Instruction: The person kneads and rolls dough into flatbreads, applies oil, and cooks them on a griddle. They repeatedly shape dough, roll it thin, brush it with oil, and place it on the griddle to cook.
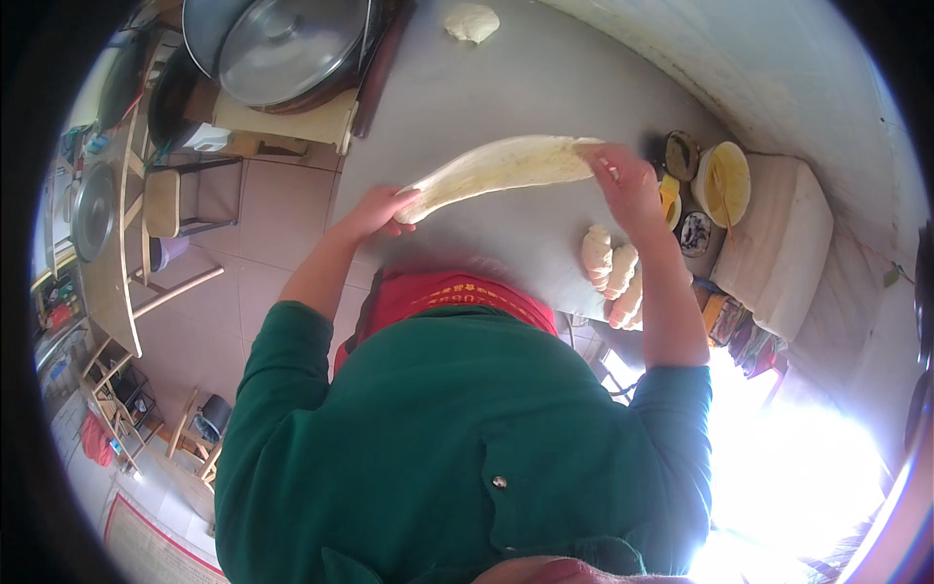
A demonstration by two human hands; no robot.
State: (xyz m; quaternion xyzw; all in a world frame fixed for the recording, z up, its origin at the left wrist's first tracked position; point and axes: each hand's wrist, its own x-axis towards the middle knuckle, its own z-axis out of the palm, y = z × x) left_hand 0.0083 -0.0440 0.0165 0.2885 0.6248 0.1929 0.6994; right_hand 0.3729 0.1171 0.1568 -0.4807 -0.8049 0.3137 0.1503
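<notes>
A long, flat strip of dough (pixel 503 169) stretches between my hands above the grey worktop (pixel 438 95), its upper face oily and yellowish. My left hand (pixel 379 212) pinches the strip's left end, thumb on top. At the other end, my right hand (pixel 620 171) grips the dough near the bowls. Several rolled, coiled dough pieces (pixel 598 259) lie side by side by the worktop's near right edge, partly hidden by my right forearm. A rounded lump of dough (pixel 472 22) rests at the far side of the worktop.
On the right stand a bowl of yellow paste (pixel 738 175) with a stick in it, small containers (pixel 695 233) and a pale block-shaped thing (pixel 777 241). A large pot with a metal lid (pixel 281 55) is at the upper left. A wooden stool (pixel 162 203) stands on the tiled floor.
</notes>
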